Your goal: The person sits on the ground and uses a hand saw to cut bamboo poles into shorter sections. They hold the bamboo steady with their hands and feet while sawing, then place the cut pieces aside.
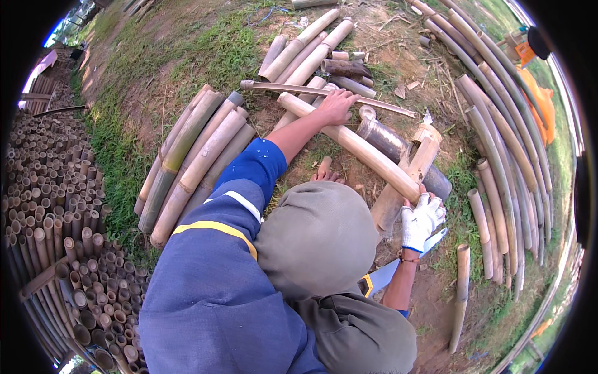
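Note:
A pale bamboo pole (367, 153) lies slanting in front of me, from upper left to lower right. My left hand (338, 107), bare, is closed over it near its far left end. At the lower right end my right hand (422, 221), in a white knit glove, grips the pole. Under that end is a cut bamboo support (425, 153), with a dark bamboo log (386, 140) lying crosswise against it. A handsaw (381, 277) with a yellow and black handle passes beneath my right forearm. A thin split bamboo strip (280, 86) lies just beyond my left hand.
Bamboo poles (196, 162) lie in a bundle on the left, and shorter lengths (305, 47) lie ahead. Long poles (498, 124) are stacked along the right, near a single short pole (461, 293). A large pile of cut bamboo (50, 162) fills the far left. My bent knee (317, 240) is close below.

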{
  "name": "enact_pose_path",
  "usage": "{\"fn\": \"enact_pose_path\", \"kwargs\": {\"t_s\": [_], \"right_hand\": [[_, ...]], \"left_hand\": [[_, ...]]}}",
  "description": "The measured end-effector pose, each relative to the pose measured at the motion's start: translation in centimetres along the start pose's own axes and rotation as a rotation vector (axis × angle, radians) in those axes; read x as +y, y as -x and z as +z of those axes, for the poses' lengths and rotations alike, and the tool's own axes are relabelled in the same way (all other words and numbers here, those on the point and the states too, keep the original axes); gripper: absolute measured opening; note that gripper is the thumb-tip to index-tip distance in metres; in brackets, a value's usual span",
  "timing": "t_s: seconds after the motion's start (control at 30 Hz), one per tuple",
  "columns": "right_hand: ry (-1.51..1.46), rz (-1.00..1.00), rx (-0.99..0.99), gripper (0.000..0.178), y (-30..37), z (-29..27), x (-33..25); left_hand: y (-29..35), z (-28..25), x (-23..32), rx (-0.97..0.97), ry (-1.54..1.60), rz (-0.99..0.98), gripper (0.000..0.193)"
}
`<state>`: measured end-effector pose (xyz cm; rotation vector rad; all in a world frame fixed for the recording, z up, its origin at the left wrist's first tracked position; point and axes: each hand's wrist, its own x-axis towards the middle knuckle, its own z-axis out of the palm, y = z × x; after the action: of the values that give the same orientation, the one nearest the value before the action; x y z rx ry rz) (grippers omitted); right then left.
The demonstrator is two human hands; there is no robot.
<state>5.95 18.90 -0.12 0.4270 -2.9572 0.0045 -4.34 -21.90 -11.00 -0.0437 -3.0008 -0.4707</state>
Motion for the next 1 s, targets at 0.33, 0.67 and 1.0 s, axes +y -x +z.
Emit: {"fn": "enact_pose_path", "kwargs": {"t_s": [0.33,0.67,1.0], "right_hand": [[-0.079,-0.036,0.018,0.072,0.2,1.2,1.3],[-0.093,-0.044,0.041,0.074,0.2,1.7,0.4],[-0.212,0.013,0.159,0.087,1.3,3.0,0.4]], "left_hand": [[-3.3,1.6,-0.1,-0.257,-0.19,0.045,0.044],[-3.0,-1.8,-1.8,0.226,-0.207,0.142,0.043],[1.9,-10.7,5.9,-0.109,0.157,0.199,0.059]]}}
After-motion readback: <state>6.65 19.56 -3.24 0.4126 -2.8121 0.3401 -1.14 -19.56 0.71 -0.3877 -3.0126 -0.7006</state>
